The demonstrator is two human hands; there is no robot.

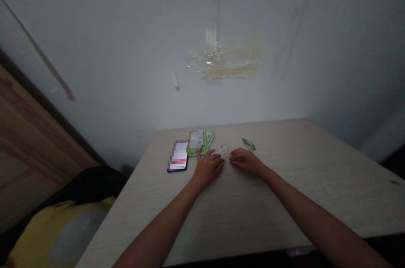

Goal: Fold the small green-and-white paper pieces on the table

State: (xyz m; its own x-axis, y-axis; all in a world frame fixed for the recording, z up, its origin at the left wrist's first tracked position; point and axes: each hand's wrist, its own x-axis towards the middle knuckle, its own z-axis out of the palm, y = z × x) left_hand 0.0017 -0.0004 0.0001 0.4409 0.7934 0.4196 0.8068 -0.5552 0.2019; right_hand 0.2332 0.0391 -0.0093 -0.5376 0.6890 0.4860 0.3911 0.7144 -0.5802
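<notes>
A small white-and-green packet (224,153) lies on the table between my hands. My left hand (209,168) rests at its left side, fingers apart and lying nearly flat, with the thumb reaching toward a pile of green-and-white packets (199,141). From the right, the bent fingers of my right hand (246,161) close in a pinch at the small packet's edge. The fingertips partly cover its lower edges, and its print is too small to read.
Left of the pile lies a phone (179,157) with a lit, pixelated screen. A small crumpled green packet (249,144) sits beyond my right hand. The pale wooden table (284,154) meets a wall (133,69) with tape remnants (228,61). A yellow-and-grey item (63,232) is at lower left.
</notes>
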